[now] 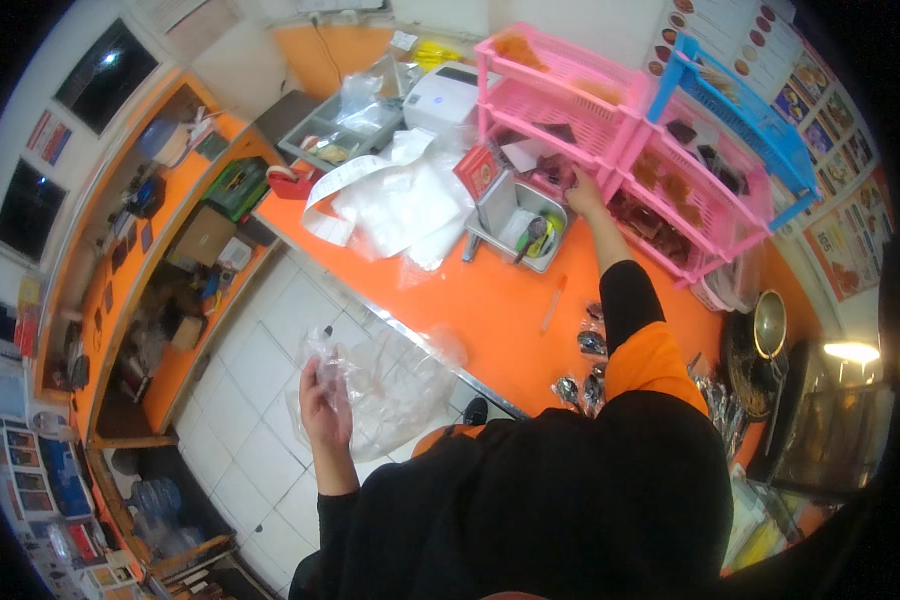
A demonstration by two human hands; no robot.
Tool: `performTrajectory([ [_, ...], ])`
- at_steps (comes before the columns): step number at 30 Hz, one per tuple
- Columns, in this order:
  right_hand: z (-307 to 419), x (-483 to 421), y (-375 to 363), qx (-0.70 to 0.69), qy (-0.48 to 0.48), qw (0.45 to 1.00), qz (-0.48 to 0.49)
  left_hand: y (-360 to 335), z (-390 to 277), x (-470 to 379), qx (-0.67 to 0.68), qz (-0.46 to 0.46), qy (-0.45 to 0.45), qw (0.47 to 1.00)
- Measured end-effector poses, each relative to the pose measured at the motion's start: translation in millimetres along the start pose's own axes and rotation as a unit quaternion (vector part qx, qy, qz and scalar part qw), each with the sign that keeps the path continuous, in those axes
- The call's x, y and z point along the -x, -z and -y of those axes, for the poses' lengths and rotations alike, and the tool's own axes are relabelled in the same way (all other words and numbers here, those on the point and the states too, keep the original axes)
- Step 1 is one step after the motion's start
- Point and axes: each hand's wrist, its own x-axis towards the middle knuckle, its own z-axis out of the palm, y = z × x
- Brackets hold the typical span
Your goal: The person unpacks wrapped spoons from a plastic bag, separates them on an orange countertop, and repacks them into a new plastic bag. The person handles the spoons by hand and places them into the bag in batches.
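Note:
My left hand (324,409), at the left over the floor, has hold of a clear plastic bag (390,401) that hangs loosely beside the counter edge. Out ahead, my right hand (585,193) reaches into the lower tier of a pink plastic rack (570,120). Its fingertips are at small dark-red packets (552,171); whether they grip one is hard to see. Just left of that hand stands a metal container (544,259) with several small items inside. A red box (477,171) is next to it.
On the orange counter (420,292) lie white bags (412,210), a pen (553,304) and wrapped black spoons (591,343). A white printer (444,97) and a grey divided tray (352,116) stand behind. A red tape dispenser (291,182) sits at the counter's left end. Orange shelves (244,154) line the left.

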Motion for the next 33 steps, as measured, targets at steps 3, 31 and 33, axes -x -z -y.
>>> performTrajectory([
  [3, 56, 49, -8, 0.131, 0.083, 0.971, -0.181, -11, -5, -4, 0.033, 0.072, -0.022, 0.997],
  [31, 248, 270, 118, 0.046, 0.406, 0.897, -0.169, -211, -60, 16, -0.656, 0.237, -0.39, 0.601],
  [33, 250, 301, 127, -0.05, 0.46, 0.837, -0.291, -229, -53, 5, -0.669, 0.2, -0.438, 0.566],
])
